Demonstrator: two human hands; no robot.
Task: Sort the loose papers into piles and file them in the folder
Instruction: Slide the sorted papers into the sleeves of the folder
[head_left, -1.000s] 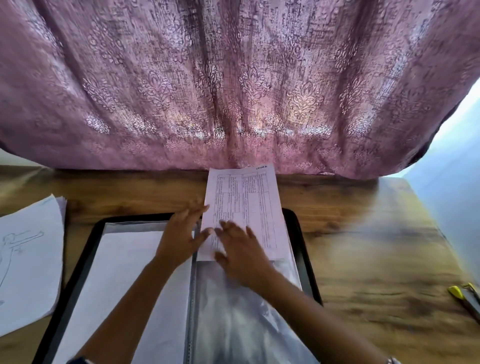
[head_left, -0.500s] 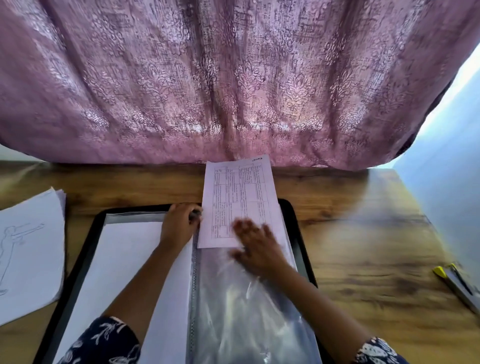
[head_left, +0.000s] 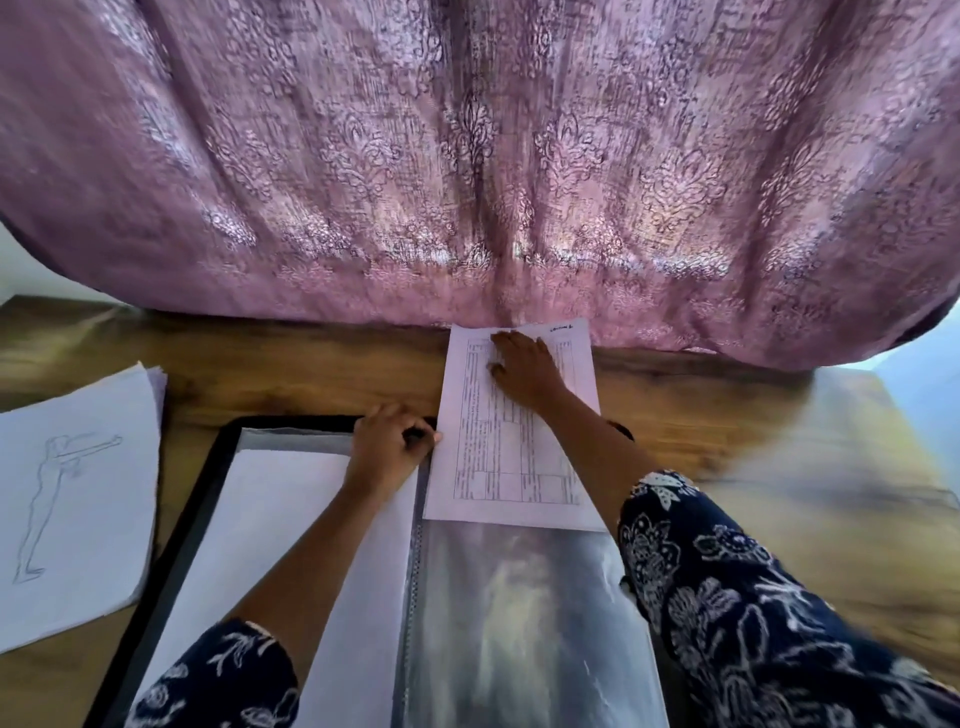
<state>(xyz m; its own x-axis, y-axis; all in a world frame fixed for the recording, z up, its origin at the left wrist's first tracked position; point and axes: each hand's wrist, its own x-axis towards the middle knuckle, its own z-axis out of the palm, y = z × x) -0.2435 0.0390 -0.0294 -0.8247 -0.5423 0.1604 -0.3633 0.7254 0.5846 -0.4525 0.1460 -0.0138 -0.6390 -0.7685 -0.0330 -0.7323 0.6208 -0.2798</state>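
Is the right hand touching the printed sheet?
Touching. Head view: the right hand lies flat on the printed sheet near its far end, fingers spread against the paper.
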